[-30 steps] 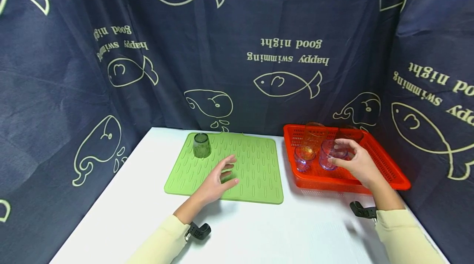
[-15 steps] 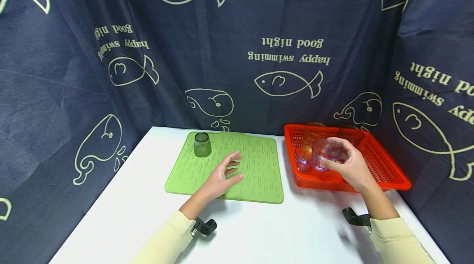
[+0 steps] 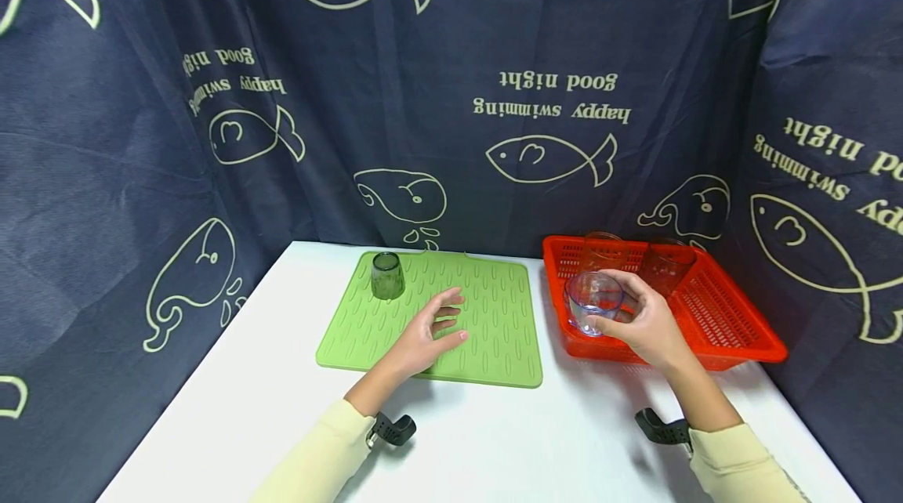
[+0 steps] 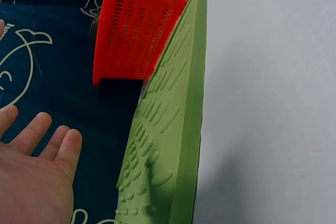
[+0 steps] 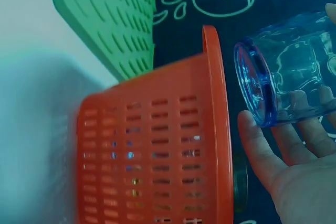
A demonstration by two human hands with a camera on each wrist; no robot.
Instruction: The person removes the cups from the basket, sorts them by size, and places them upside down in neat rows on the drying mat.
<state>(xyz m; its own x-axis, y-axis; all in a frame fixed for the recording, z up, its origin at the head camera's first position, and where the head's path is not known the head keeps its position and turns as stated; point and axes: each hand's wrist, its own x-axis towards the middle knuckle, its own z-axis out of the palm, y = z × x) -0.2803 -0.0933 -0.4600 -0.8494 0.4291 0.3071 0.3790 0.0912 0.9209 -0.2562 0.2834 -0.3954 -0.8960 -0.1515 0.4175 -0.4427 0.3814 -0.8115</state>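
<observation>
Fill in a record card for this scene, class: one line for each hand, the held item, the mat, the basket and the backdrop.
Right hand: holds a transparent, blue-tinted round cup
Held cup: raised above the rim of the red, perforated plastic basket
Left hand: holds nothing, above the green, ridged rectangular mat
On mat: one dark-green, see-through tumbler, far left
In basket: at least two transparent glasses, towards the back
Backdrop: dark-blue cloth, pale fish and whale outlines

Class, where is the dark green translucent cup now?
In the head view, the green cup stands on the ribbed light-green mat, near its far left corner, beyond the person's left hand.
</observation>
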